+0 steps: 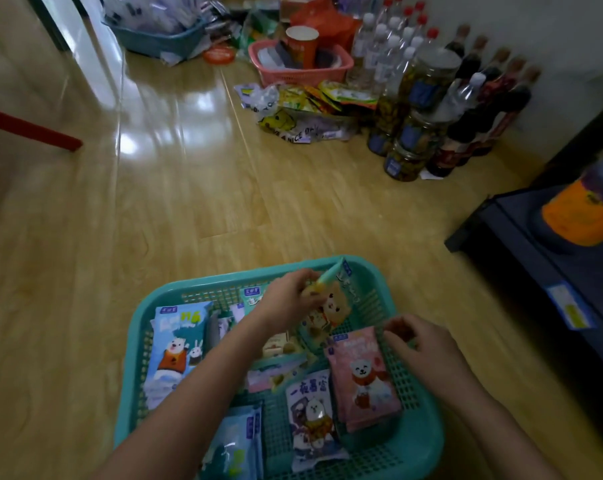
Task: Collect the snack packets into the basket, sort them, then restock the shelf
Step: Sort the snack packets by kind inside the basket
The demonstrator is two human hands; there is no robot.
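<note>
A teal basket (pixel 418 441) lies on the wooden floor right below me, with several cartoon-bear snack packets in it. My left hand (pixel 289 299) grips a green and yellow bear packet (pixel 331 303) and holds it tilted over the far part of the basket. My right hand (pixel 421 341) hovers at the right rim with curled fingers, just beside a stack of pink packets (pixel 362 375); whether it pinches anything is unclear. A blue packet (pixel 179 344) lies at the left, a white one (pixel 310 414) in the middle.
A dark low shelf (pixel 549 271) stands at the right with an orange tub (pixel 584 213) on it. Farther off lie loose snack packets (pixel 303 109), a pink basket (pixel 293 71), a blue basket (pixel 158 39), jars and bottles (pixel 425 98). A red bar (pixel 30 129) is at the left.
</note>
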